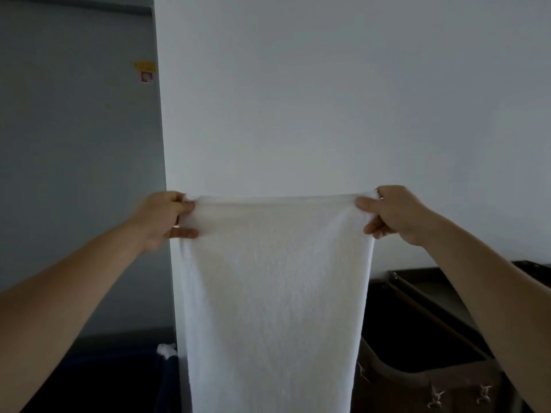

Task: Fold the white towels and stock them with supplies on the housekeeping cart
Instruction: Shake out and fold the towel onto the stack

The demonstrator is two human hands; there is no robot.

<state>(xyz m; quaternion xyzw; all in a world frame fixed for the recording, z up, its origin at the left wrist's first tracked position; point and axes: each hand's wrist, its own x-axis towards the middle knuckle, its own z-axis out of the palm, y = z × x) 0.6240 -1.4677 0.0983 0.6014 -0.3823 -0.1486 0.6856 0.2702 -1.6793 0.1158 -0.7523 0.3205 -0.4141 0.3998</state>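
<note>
The towel (pixel 274 293) hangs full length mid-scene before the wall (pixel 298 99). It looks soft, light and limp, likely to sag wherever unsupported. The left hand (pixel 167 217) and right hand (pixel 393 214) pinch its top corners, fingers curled on the cloth, probably the best hold.

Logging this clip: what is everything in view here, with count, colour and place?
towel: 1, white, centre, held up by its top corners, hanging down out of frame
white wall: 1, white, behind the towel
grey wall: 1, grey, left, set further back
yellow sticker: 1, yellow, upper left on the grey wall
red sticker: 1, red and white, just below the yellow one
laundry bag: 1, brown, lower right, with light ties along its rim
bin: 1, dark blue, lower left, dim
cloth: 1, white, at the bin's right edge
left hand: 1, grips the towel's top left corner
right hand: 1, grips the towel's top right corner
</note>
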